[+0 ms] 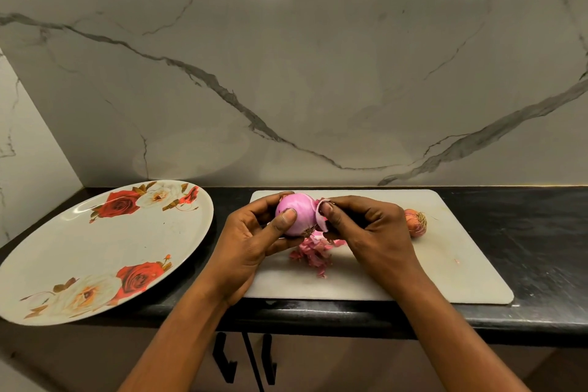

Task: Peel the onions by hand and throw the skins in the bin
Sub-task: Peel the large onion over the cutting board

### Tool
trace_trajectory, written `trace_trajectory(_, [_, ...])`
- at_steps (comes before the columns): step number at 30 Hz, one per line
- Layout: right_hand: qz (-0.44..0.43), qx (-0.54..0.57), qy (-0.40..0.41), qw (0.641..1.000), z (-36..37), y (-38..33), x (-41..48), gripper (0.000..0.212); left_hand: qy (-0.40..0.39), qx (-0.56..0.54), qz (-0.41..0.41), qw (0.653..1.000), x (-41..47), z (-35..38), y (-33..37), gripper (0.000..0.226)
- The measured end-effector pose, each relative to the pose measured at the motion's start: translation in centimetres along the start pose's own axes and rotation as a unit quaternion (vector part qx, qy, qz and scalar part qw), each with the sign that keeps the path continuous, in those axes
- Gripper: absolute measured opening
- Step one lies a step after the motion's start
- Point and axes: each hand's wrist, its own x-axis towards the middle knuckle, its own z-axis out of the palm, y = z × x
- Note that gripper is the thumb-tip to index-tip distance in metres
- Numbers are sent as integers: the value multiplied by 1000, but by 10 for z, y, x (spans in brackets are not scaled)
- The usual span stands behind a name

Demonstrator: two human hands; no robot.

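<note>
While in left hand's (pixel 254 239) grip, glossy pink onion (pixel 297 210), skin flap (pixel 319 216) in right hand's (pixel 369 229) pinch.

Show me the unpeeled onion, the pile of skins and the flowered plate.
unpeeled onion (pixel 413 222), head view, its papery side.
pile of skins (pixel 310 253), head view, heap's middle.
flowered plate (pixel 105 245), head view, bare centre.

A glossy pink half-peeled onion (pixel 294 213) held above loose skins (pixel 310 253); an unpeeled onion (pixel 415 222) lies nearby.

rose-patterned plate (pixel 105 251), white cutting board (pixel 445 264), black counter (pixel 525 232), marble wall (pixel 286 73)
</note>
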Motion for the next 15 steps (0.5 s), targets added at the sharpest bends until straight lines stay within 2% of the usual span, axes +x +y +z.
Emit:
trace_trajectory(7, [31, -18, 96, 995, -3, 3, 2, 11, -10, -21, -14, 1000, 1, -4, -2, 43])
trace_trajectory(11, [23, -95, 91, 991, -2, 4, 0, 14, -7, -91, -30, 995, 3, -7, 0, 48])
trace_trajectory(15, [12, -165, 73, 983, 0, 2, -2, 33, 12, -125, -41, 991, 5, -10, -2, 47])
